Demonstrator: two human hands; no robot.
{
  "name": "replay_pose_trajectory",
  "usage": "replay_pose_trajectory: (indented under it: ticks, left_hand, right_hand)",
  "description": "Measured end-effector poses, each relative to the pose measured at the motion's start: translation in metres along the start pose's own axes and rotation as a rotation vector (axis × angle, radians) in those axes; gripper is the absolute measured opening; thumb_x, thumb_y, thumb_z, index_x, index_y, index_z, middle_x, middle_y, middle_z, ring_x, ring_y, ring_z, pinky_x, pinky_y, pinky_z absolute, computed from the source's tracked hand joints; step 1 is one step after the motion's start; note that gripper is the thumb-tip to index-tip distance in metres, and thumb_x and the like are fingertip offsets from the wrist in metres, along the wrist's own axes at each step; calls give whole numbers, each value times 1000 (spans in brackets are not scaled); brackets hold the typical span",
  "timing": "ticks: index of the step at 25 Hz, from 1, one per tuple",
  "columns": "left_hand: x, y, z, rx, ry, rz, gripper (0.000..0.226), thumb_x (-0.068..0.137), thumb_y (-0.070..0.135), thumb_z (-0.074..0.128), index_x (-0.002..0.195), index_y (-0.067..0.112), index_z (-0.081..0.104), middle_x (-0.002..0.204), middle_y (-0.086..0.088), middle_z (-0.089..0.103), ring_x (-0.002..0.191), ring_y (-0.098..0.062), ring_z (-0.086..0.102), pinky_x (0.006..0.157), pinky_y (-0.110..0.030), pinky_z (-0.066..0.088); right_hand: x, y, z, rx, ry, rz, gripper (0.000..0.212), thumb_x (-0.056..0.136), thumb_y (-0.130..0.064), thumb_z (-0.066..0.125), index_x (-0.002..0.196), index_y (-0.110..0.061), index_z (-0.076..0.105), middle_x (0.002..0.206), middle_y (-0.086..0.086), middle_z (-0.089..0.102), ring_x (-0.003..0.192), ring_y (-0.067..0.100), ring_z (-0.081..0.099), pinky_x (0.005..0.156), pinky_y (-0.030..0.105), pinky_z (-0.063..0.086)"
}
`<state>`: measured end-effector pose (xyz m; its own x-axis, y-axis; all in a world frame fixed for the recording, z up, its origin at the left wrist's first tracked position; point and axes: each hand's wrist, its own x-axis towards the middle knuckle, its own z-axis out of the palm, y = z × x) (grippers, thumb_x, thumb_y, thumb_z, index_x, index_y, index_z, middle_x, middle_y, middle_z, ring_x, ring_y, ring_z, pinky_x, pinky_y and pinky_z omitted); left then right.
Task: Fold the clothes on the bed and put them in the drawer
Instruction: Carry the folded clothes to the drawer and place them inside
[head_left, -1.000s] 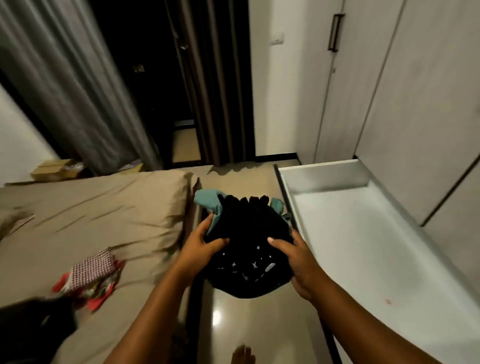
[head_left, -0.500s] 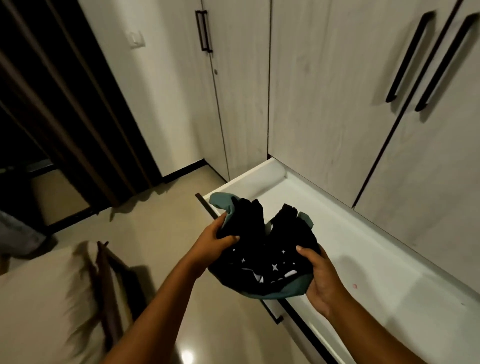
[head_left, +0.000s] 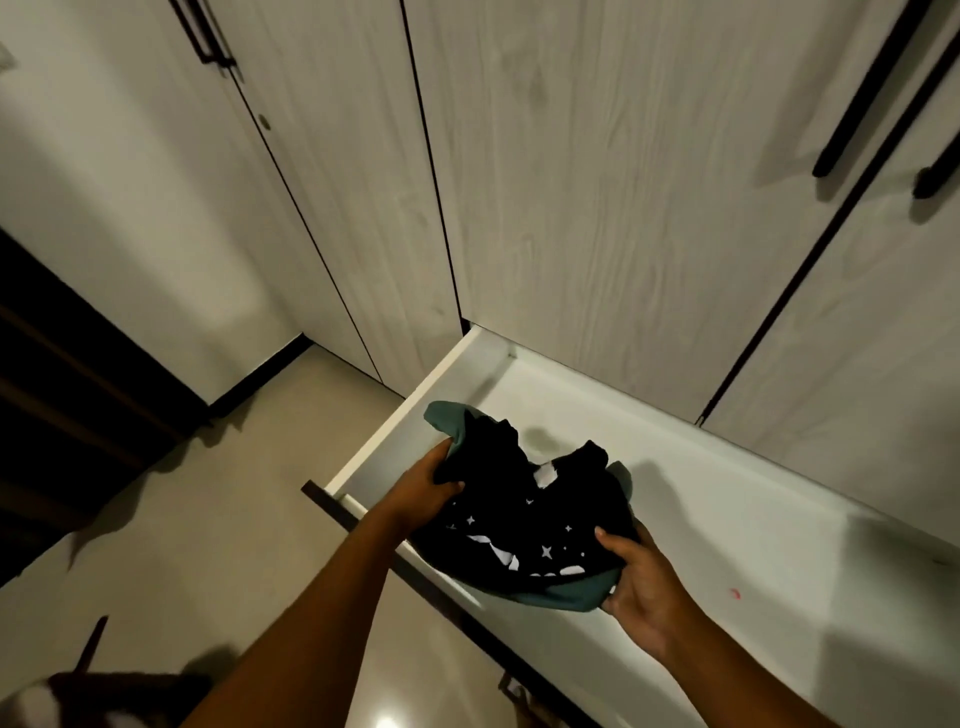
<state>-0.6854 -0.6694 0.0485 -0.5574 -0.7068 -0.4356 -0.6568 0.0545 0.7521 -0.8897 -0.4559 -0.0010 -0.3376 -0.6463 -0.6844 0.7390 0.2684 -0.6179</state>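
Note:
A folded black garment (head_left: 524, 525) with white stars and teal trim hangs between both hands over the left end of the open white drawer (head_left: 737, 499). My left hand (head_left: 423, 488) grips its left edge, thumb on top. At the lower right corner, my right hand (head_left: 641, 587) holds it with the thumb on the black cloth and the fingers under the teal hem. The drawer's white floor shows nothing in it but a small red mark.
Pale wood-grain wardrobe doors (head_left: 597, 182) with black bar handles (head_left: 862, 98) rise behind the drawer. The drawer's dark front edge (head_left: 415, 566) juts over the beige tiled floor (head_left: 197, 535). A dark doorway (head_left: 62, 379) is at the left.
My view has swung right from the bed to the wardrobe and drawer. Both hands have carried the folded garment from over the floor to above the drawer's left end.

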Motion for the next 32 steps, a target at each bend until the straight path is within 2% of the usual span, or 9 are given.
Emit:
replay_pose_trajectory:
  ticks: [3, 9, 13, 15, 19, 23, 25, 28, 32]
  left_hand:
    - [48, -29, -9, 132, -39, -70, 65, 98, 14, 59, 155, 27, 30, 148, -4, 48, 134, -26, 47, 111, -36, 34]
    - [138, -100, -8, 251, -95, -149, 66, 100, 10, 53, 157, 18, 22, 151, -13, 45, 135, -36, 47, 110, -40, 36]
    - [156, -154, 10, 476, -75, -279, 52, 106, 19, 31, 157, 17, 19, 152, -17, 40, 135, -36, 45, 111, -47, 37]
    - [160, -172, 11, 561, -92, -303, 49, 108, 22, 25, 156, 10, 21, 157, -18, 34, 141, -36, 38, 115, -45, 30]
    - [162, -164, 5, 671, -205, -275, 51, 110, 28, 20, 154, 4, 26, 155, -23, 35, 141, -37, 38, 117, -43, 29]
    - [150, -148, -4, 608, -159, -287, 54, 107, 29, 31, 155, 7, 21, 156, -23, 33, 142, -39, 36, 115, -49, 31]
    - [135, -130, -11, 614, -165, -207, 64, 103, 37, 44, 154, 7, 21, 156, -21, 33, 140, -38, 38, 113, -49, 36]
    - [99, -96, -11, 658, -158, -95, 74, 101, 46, 46, 158, 9, 15, 161, -16, 26, 145, -35, 31, 115, -48, 33]
    - [41, -60, -10, 602, 39, 34, 69, 102, 48, 43, 156, 11, 22, 161, -14, 28, 146, -32, 31, 117, -45, 32]
  right_hand:
    - [36, 21, 19, 46, 73, 44, 43, 94, -8, 62, 132, -27, 58, 125, 6, 71, 117, 35, 65, 101, 63, 48]
    - [99, 76, 39, 36, 354, 215, 36, 101, -16, 57, 133, -29, 48, 127, 8, 63, 118, 37, 59, 90, 53, 52]
    - [107, 100, 52, -112, 439, 348, 24, 103, -23, 52, 126, -23, 44, 109, 7, 60, 100, 29, 59, 85, 49, 52]
    - [103, 104, 54, -184, 465, 420, 34, 104, -33, 54, 131, -25, 37, 107, 3, 56, 103, 29, 55, 97, 52, 49]
    - [90, 99, 56, -457, 474, 453, 66, 99, -37, 62, 150, -16, 25, 145, 17, 46, 126, 37, 51, 101, 51, 49]
    - [79, 83, 66, -958, 443, 275, 70, 102, -41, 55, 153, -5, 23, 149, 18, 47, 132, 33, 52, 95, 30, 47]
    - [76, 74, 70, -1133, 391, 172, 77, 96, -58, 51, 154, -14, 26, 149, 15, 48, 132, 30, 52, 105, 37, 48]
    - [71, 58, 79, -1362, 369, 16, 83, 91, -71, 45, 156, -23, 25, 158, 12, 36, 139, 33, 43, 109, 49, 43]
    - [40, 25, 103, -1612, 334, -251, 83, 90, -77, 35, 158, -29, 24, 166, 9, 21, 151, 33, 21, 118, 50, 25]
